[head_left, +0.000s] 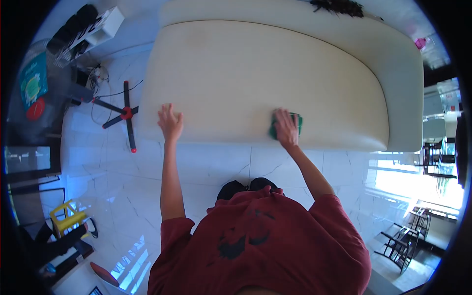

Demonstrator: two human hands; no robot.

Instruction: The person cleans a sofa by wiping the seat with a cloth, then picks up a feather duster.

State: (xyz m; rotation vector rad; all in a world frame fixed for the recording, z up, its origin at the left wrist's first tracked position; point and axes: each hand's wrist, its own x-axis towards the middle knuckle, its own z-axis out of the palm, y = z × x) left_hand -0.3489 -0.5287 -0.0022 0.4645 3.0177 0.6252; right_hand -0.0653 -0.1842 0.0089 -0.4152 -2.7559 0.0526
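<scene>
A cream sofa (236,73) with a smooth, leather-like seat stretches across the view in front of me. My right hand (286,127) presses a green cloth (300,123) flat against the seat near its front edge; the hand is slightly blurred. Part of the cloth is covered by the palm and fingers. My left hand (170,123) rests on the seat's front left part, fingers spread, with nothing in it.
On the left, a chair base with black legs and red tips (126,113) stands on the white tiled floor (211,162). A yellow stool (69,219) and another person's leg (69,241) show at lower left. Dark chairs (399,246) stand at lower right.
</scene>
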